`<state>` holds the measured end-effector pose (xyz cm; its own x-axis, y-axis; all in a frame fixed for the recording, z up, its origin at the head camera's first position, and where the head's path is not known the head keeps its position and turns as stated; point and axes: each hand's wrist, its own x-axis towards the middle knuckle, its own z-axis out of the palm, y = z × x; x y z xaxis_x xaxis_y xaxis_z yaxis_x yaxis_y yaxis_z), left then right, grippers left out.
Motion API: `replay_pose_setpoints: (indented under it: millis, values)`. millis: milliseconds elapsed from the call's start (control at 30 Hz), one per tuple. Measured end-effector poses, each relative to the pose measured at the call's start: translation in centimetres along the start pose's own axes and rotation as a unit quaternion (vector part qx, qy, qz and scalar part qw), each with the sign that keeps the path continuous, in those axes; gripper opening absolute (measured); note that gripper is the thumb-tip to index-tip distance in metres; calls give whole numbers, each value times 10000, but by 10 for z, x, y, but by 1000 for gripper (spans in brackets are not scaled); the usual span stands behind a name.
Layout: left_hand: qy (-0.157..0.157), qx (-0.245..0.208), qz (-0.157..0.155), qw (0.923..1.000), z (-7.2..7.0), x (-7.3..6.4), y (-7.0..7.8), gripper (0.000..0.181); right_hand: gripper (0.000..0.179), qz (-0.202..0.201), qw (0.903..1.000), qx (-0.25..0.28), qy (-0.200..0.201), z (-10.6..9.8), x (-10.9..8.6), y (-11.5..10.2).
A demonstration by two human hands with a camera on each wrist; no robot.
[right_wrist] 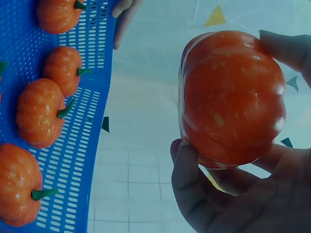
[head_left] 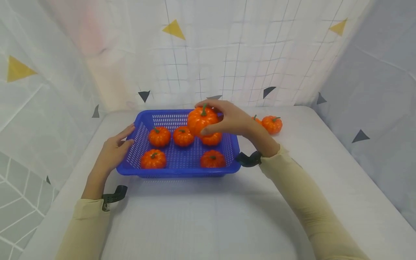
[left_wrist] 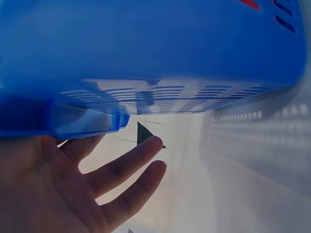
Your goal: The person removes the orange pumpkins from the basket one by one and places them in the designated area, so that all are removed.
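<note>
My right hand [head_left: 229,117] grips a small orange pumpkin [head_left: 202,121] with a green stem, thumb on one side and fingers on the other. It is held up over the right back part of a blue plastic basket [head_left: 182,171]. In the right wrist view the held pumpkin [right_wrist: 233,97] shows its smooth ribbed side. Several like pumpkins sit inside the basket, among them a front-left pumpkin [head_left: 153,159] and a front-right pumpkin [head_left: 212,159]. At the basket's left rim, my left hand [head_left: 112,150] rests with its fingers loosely extended along the outside [left_wrist: 112,184].
Two more pumpkins lie on the white table [head_left: 208,216] right of the basket; the nearer-to-edge pumpkin [head_left: 272,124] shows fully, the other pumpkin [head_left: 256,120] is partly behind my right wrist. White sheeting [head_left: 208,65] with yellow and black triangles encloses the back and sides.
</note>
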<state>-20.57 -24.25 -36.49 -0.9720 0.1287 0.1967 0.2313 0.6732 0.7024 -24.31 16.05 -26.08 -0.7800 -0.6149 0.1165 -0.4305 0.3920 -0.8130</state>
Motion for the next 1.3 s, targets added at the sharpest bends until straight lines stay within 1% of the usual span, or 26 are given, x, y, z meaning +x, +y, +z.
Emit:
replay_pose_setpoints:
  millis: [233, 400, 567, 733, 900, 1133, 1300]
  values:
    - [7, -28, 9, 10000, 0, 1, -1, 52, 72, 153, 9996, -50, 243, -5, -12, 5]
    - [5, -46, 13, 10000, 1, 1, -4, 52, 67, 17, 9994, 21, 333, -6, -21, 9]
    - [11, -64, 15, 10000, 1, 1, -3, 52, 66, -83, 9992, 150, 371, -9, -28, 13]
    - [-1, -34, -17, 10000, 1, 1, -2, 52, 66, -82, 9986, 252, 455, -13, -34, 19]
    - [-8, -38, -8, 10000, 0, 1, -2, 52, 65, 59, 9982, 207, 560, -18, -40, 24]
    - [-28, -2, -52, 10000, 0, 0, -2, 52, 66, 418, 9967, 160, 678, -25, -50, 28]
    - [14, 32, -74, 10000, 1, 1, -1, 52, 60, 466, 9963, 95, 715, -29, -56, 32]
